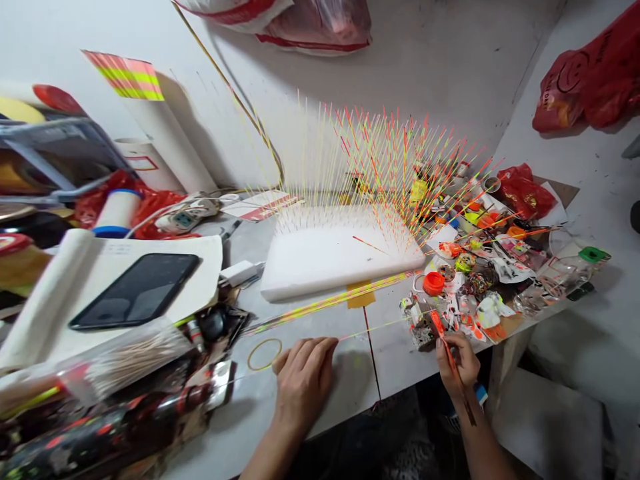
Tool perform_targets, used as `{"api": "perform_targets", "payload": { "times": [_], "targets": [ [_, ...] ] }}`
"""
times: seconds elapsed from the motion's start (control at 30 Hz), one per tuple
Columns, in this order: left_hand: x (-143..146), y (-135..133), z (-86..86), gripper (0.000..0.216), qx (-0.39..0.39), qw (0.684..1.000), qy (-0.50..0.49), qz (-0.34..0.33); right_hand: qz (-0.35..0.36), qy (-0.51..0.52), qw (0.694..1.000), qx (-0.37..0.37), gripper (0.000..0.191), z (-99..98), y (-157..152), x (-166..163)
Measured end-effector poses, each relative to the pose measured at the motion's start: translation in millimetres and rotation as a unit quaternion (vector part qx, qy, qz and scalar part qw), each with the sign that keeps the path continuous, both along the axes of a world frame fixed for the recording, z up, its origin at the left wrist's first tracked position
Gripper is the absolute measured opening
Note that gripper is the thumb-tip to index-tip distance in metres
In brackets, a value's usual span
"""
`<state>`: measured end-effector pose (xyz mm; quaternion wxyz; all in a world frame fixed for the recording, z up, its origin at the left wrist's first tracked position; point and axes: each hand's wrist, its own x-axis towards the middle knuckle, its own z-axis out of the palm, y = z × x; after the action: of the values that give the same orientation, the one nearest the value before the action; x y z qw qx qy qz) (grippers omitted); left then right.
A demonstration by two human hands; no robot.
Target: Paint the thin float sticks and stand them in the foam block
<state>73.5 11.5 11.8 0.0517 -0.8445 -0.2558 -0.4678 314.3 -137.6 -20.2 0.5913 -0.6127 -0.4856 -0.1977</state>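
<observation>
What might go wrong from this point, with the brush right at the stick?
1. The left hand steadies the thin stick at one end only. It may flex or roll under the brush in the right hand, smearing the paint.
2. The brush works beside paint-spattered clutter near the table edge, so an arm might knock pieces off.
3. Reaching forward could snag the painted sticks standing in the foam block.

Red bag (320, 23) at the top edge is cut off, the lower-left clutter (100, 427) is a smear, and the thin stick (380, 327) probably ends hidden under the left hand (303, 380).
</observation>
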Motion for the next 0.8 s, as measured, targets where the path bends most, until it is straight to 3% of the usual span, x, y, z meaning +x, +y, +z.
{"api": "perform_targets", "payload": {
  "times": [0.23, 0.8],
  "targets": [
    [-0.1, 0.9, 0.0, 0.014, 0.005, 1.000, 0.001, -0.006, -0.007, -0.003, 1.000, -0.005, 0.005, -6.5, 2.5, 1.5],
    [0.9, -0.8, 2.0, 0.013, -0.003, 1.000, -0.004, -0.001, -0.009, 0.001, 1.000, -0.011, 0.005, -0.6, 1.1, -3.1]
  ]
}}
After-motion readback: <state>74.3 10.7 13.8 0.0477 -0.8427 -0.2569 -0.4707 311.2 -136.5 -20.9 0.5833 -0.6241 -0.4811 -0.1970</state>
